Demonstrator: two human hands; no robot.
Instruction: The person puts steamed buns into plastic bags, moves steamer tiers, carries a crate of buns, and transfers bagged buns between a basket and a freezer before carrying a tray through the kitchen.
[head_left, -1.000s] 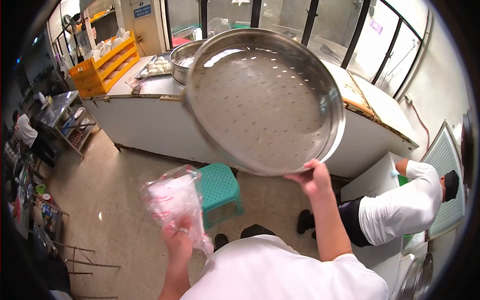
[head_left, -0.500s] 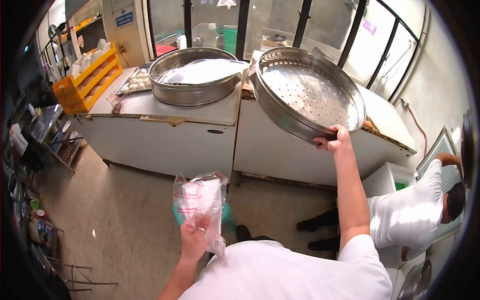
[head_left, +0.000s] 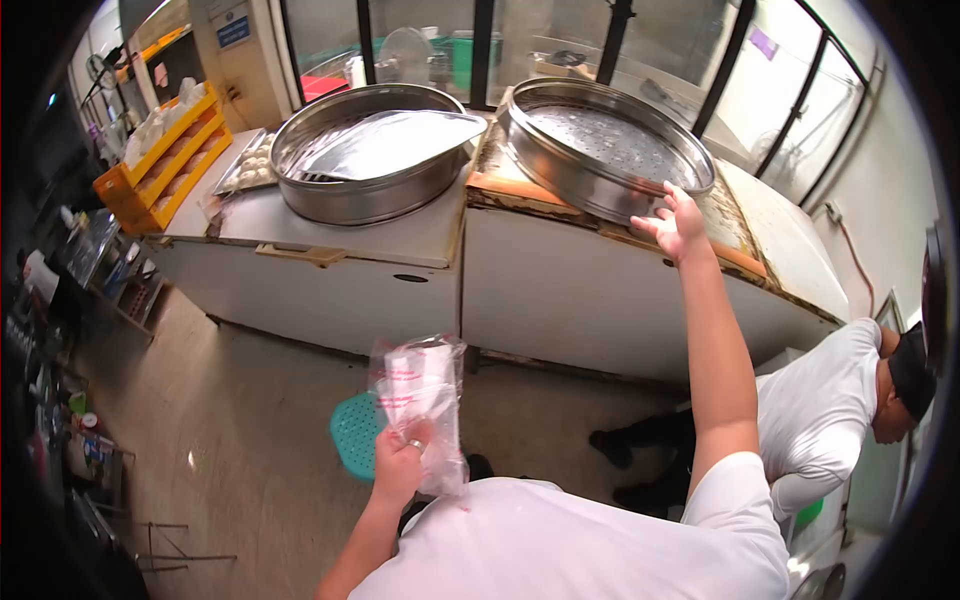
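Observation:
My left hand [head_left: 402,455] is closed round a clear plastic bag [head_left: 418,390] with red print and white contents, low in front of my body. My right hand [head_left: 675,228] reaches out at the near rim of a round steel steamer tray [head_left: 590,185] with a perforated base, its fingers spread and thumb apart. That tray rests on the right-hand chest freezer. On the left freezer stands another round steel pan [head_left: 370,197], with a shiny flat sheet [head_left: 395,145] lying across its top.
Yellow crates [head_left: 165,175] and a tray of pale dough pieces [head_left: 250,165] stand at the left end of the freezers [head_left: 330,290]. A teal stool [head_left: 355,437] is on the floor. A co-worker [head_left: 820,400] bends at the right.
The steamer tray has come down from the air onto the right freezer, and my right hand's fingers have opened at its rim. My left hand still holds the bag. The co-worker has shifted.

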